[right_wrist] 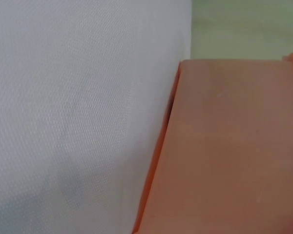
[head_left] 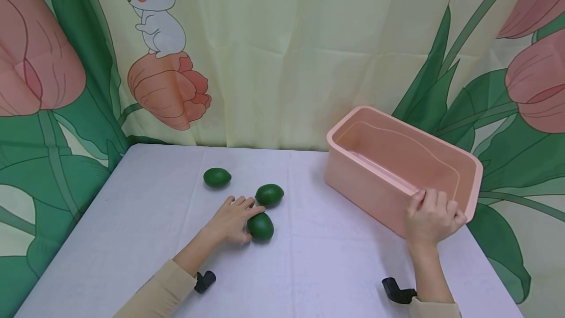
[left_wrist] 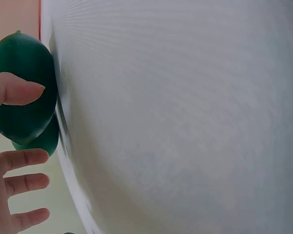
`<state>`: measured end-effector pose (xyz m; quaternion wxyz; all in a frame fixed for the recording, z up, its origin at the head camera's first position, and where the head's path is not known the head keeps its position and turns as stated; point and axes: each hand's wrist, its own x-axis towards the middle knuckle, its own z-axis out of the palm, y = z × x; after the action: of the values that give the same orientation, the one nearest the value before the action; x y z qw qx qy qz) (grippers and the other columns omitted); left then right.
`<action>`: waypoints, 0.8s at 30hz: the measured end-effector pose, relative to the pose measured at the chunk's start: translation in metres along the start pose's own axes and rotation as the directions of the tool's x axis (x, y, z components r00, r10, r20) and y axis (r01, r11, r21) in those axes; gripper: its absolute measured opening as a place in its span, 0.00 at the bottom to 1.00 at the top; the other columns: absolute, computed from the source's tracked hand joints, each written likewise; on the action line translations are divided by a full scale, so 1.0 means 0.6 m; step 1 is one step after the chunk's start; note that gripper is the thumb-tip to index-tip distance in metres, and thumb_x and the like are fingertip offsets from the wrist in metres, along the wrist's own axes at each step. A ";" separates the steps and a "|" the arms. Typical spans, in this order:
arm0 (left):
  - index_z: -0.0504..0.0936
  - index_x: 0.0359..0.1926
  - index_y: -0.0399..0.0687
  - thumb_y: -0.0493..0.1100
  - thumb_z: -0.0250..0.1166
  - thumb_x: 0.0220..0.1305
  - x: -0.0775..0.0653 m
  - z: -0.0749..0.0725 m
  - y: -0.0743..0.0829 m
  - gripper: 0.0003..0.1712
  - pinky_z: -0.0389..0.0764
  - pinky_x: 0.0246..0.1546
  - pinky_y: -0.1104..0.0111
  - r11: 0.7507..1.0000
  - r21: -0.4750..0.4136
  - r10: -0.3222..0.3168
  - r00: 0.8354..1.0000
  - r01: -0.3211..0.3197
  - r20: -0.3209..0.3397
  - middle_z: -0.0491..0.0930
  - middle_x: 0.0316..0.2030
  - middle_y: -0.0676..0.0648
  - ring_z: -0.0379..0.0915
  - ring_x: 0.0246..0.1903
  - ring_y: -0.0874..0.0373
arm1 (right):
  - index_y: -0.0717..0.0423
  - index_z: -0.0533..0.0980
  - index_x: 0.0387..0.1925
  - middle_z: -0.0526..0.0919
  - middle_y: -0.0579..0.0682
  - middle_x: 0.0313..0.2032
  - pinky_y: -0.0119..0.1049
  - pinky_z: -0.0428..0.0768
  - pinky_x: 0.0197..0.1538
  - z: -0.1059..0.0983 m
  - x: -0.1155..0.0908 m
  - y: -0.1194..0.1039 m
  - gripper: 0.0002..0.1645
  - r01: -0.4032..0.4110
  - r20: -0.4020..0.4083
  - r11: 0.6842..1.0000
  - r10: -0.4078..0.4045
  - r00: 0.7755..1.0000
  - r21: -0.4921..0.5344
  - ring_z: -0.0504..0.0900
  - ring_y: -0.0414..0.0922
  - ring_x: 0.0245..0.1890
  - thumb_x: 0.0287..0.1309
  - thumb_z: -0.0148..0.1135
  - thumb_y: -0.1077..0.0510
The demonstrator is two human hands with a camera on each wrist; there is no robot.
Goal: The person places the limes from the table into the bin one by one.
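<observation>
My left hand (head_left: pixel 232 220) pinches the nearest dark green lime (head_left: pixel 261 227) between thumb and forefinger. In the left wrist view the thumb lies across the lime (left_wrist: pixel 27 58), and the other fingers (left_wrist: pixel 27 183) are spread apart. Just behind it on the table is a second lime (head_left: pixel 269 195), partly hidden in the left wrist view. A third lime (head_left: pixel 217 177) lies farther back to the left. On the right, my right hand (head_left: pixel 432 217) grips the near rim of a pink plastic bin (head_left: pixel 366 180). Its wall (right_wrist: pixel 234 146) fills much of the right wrist view.
A white cloth covers the table (head_left: pixel 326 269). Behind it hangs a curtain (head_left: pixel 273 63) printed with tulips and a rabbit. The bin stands at an angle by the table's back right edge, its inside bare where visible. Black wrist mounts (head_left: pixel 205 281) show at both sleeves.
</observation>
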<state>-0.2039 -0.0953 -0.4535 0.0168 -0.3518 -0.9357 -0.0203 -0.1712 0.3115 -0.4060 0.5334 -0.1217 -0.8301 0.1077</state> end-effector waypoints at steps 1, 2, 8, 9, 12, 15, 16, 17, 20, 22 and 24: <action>0.71 0.57 0.59 0.54 0.67 0.40 0.000 0.001 0.000 0.36 0.64 0.49 0.52 1.000 0.004 -0.001 1.000 0.001 -0.003 0.69 0.48 0.49 0.64 0.45 0.53 | 0.69 0.70 0.28 0.73 0.66 0.28 0.56 0.55 0.43 0.000 0.000 0.000 0.23 -0.001 0.000 1.000 0.001 1.000 0.001 0.66 0.62 0.32 0.62 0.40 0.52; 0.71 0.56 0.59 0.54 0.67 0.40 0.000 0.001 0.000 0.36 0.64 0.48 0.53 1.000 0.006 -0.001 1.000 0.001 -0.006 0.69 0.48 0.49 0.64 0.45 0.53 | 0.69 0.70 0.28 0.73 0.66 0.28 0.56 0.55 0.43 0.000 0.000 0.000 0.23 -0.002 0.000 1.000 0.002 1.000 0.003 0.66 0.62 0.32 0.62 0.40 0.52; 0.72 0.55 0.57 0.56 0.68 0.39 0.001 0.002 0.002 0.37 0.63 0.46 0.55 1.000 0.014 -0.013 1.000 0.013 -0.009 0.69 0.46 0.49 0.64 0.43 0.54 | 0.69 0.70 0.28 0.73 0.66 0.28 0.56 0.55 0.44 0.000 0.000 -0.001 0.23 -0.010 -0.001 1.000 0.010 1.000 0.010 0.66 0.62 0.32 0.62 0.41 0.52; 0.72 0.55 0.57 0.57 0.68 0.39 0.001 0.002 0.003 0.37 0.63 0.46 0.55 1.000 0.013 -0.015 1.000 0.015 -0.009 0.69 0.46 0.49 0.64 0.43 0.53 | 0.70 0.70 0.28 0.73 0.66 0.28 0.56 0.55 0.44 0.000 0.000 -0.001 0.23 -0.010 -0.003 1.000 0.010 1.000 0.010 0.66 0.62 0.32 0.62 0.41 0.52; 0.73 0.54 0.56 0.58 0.68 0.39 0.002 0.002 0.004 0.36 0.64 0.46 0.54 1.000 0.008 -0.015 1.000 0.015 -0.019 0.69 0.46 0.49 0.64 0.43 0.53 | 0.70 0.70 0.28 0.73 0.66 0.28 0.56 0.55 0.44 0.000 0.000 -0.001 0.23 -0.008 -0.007 1.000 0.008 1.000 0.010 0.66 0.62 0.32 0.62 0.41 0.52; 0.74 0.53 0.55 0.60 0.68 0.39 0.003 0.004 0.006 0.36 0.64 0.47 0.53 1.000 0.006 -0.016 0.999 0.016 -0.030 0.69 0.45 0.48 0.64 0.43 0.53 | 0.70 0.70 0.28 0.73 0.66 0.28 0.56 0.55 0.44 0.001 0.000 -0.001 0.23 -0.005 -0.011 1.000 0.005 1.000 0.010 0.66 0.62 0.32 0.62 0.40 0.52; 0.74 0.52 0.54 0.61 0.68 0.39 0.003 0.005 0.006 0.36 0.64 0.47 0.53 1.000 0.006 -0.017 0.999 0.017 -0.032 0.69 0.45 0.48 0.64 0.44 0.54 | 0.70 0.70 0.28 0.73 0.66 0.28 0.56 0.55 0.44 0.001 0.000 -0.001 0.23 -0.005 -0.010 1.000 0.005 1.000 0.010 0.66 0.62 0.32 0.62 0.40 0.52; 0.74 0.52 0.54 0.61 0.68 0.39 0.004 0.006 0.007 0.36 0.64 0.48 0.53 1.000 0.005 -0.018 0.999 0.019 -0.034 0.69 0.45 0.48 0.64 0.44 0.54 | 0.70 0.70 0.28 0.73 0.66 0.28 0.56 0.55 0.44 0.001 0.000 -0.001 0.23 -0.005 -0.010 1.000 0.006 1.000 0.011 0.66 0.62 0.32 0.62 0.40 0.52; 0.75 0.51 0.53 0.61 0.68 0.39 0.004 0.006 0.008 0.36 0.64 0.49 0.52 1.000 -0.002 -0.027 0.999 0.027 -0.038 0.69 0.44 0.48 0.63 0.44 0.54 | 0.69 0.71 0.28 0.73 0.66 0.28 0.56 0.55 0.44 0.001 0.000 -0.001 0.23 -0.006 -0.012 1.000 0.006 1.000 0.011 0.66 0.62 0.32 0.62 0.41 0.52; 0.75 0.50 0.53 0.61 0.68 0.39 0.005 0.005 0.009 0.36 0.64 0.49 0.52 1.000 -0.007 -0.029 0.999 0.029 -0.041 0.70 0.44 0.48 0.64 0.44 0.53 | 0.69 0.70 0.27 0.73 0.66 0.28 0.56 0.55 0.43 0.001 0.000 -0.001 0.23 -0.006 -0.014 1.000 0.006 1.000 0.012 0.66 0.62 0.32 0.61 0.41 0.52; 0.75 0.50 0.52 0.62 0.68 0.39 0.006 0.005 0.011 0.36 0.65 0.48 0.52 0.999 -0.013 -0.032 0.999 0.031 -0.042 0.70 0.44 0.48 0.64 0.43 0.53 | 0.69 0.70 0.27 0.73 0.66 0.28 0.56 0.55 0.43 0.001 0.000 -0.002 0.23 -0.005 -0.017 1.000 0.005 1.000 0.013 0.66 0.62 0.31 0.61 0.41 0.52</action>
<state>-0.2025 -0.0881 -0.4564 0.0341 -0.3367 -0.9404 -0.0339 -0.1718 0.3106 -0.4061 0.5408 -0.1213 -0.8246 0.1132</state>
